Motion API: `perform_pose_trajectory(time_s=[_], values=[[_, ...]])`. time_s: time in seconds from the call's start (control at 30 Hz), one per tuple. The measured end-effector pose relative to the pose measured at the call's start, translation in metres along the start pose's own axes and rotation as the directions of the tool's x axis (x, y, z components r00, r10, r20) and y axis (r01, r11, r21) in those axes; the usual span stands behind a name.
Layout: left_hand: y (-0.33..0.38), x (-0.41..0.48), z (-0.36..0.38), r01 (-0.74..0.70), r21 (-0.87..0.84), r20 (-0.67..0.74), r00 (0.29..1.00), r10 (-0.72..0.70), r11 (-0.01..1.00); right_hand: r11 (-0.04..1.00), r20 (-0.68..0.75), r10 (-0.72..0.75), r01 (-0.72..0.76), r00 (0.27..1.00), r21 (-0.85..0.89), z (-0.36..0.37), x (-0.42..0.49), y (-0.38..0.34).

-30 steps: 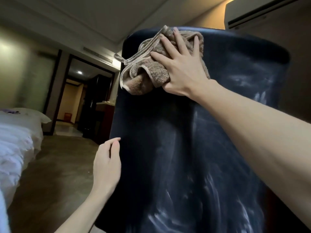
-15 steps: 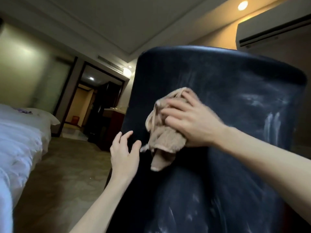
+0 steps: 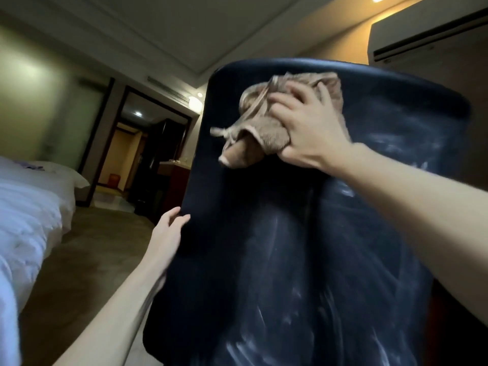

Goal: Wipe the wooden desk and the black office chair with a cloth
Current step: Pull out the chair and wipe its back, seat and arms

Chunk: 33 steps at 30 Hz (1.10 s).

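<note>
The right hand (image 3: 309,128) is spread over a bunched cloth (image 3: 253,138), fingers bent into the wad and pressing it flat against the chair (image 3: 264,247) back, just under its top edge and toward the upper left corner; a loose tail hangs out left of the palm. The left hand (image 3: 169,231) grasps the back's left edge about halfway down, thumb on the near face, steadying it. Pale streaks (image 3: 396,143) lie to the right of the cloth, and more run down toward the bottom edge, so the unwiped part sits right of and below the fingers, along the back's long axis. The right hand is nearer them. The desk is out of view.
</note>
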State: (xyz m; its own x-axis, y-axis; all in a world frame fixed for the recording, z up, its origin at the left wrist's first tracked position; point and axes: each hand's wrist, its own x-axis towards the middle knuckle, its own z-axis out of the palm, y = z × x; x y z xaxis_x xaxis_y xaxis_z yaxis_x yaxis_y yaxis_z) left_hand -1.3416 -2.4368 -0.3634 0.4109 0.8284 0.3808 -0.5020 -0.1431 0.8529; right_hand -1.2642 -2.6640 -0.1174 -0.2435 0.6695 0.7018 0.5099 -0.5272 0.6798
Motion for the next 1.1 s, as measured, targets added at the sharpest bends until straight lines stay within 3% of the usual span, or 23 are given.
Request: perform_pose_trajectory(time_s=[0.33,0.43,0.53,0.67,0.7,0.83,0.93,1.1], values=[[-0.005,-0.005,-0.008,-0.034,-0.036,0.020,0.999,0.035,0.999,0.908,-0.011,-0.245,0.234,0.969,0.347,0.074,-0.142,-0.126],[-0.025,-0.012,-0.012,-0.043,0.019,0.024,0.999,0.042,0.999,0.853,0.163,-0.445,0.361,0.881,0.377,0.093,-0.195,-0.174],[-0.055,-0.026,-0.026,0.062,0.100,0.045,0.997,-0.067,0.993,0.854,0.267,-0.476,0.368,0.838,0.368,0.102,-0.227,-0.204],[-0.087,-0.033,-0.049,0.189,0.242,0.041,0.978,-0.204,0.952,0.759,0.233,-0.643,0.563,0.730,0.328,0.095,-0.212,-0.195],[-0.091,-0.033,-0.053,0.198,0.275,0.043,0.975,-0.218,0.941,0.754,0.204,-0.647,0.578,0.734,0.311,0.089,-0.201,-0.186],[-0.099,-0.029,-0.058,0.208,0.285,0.041,0.972,-0.229,0.936,0.863,-0.063,-0.479,0.483,0.875,0.148,0.058,-0.129,-0.132],[-0.098,-0.029,-0.056,0.218,0.275,0.047,0.970,-0.240,0.936,0.959,-0.205,-0.280,0.282,0.938,-0.021,0.029,-0.070,-0.075],[-0.093,-0.029,-0.058,0.239,0.278,0.062,0.962,-0.265,0.930,0.991,-0.061,-0.074,0.066,0.995,-0.117,0.003,0.000,-0.012]])
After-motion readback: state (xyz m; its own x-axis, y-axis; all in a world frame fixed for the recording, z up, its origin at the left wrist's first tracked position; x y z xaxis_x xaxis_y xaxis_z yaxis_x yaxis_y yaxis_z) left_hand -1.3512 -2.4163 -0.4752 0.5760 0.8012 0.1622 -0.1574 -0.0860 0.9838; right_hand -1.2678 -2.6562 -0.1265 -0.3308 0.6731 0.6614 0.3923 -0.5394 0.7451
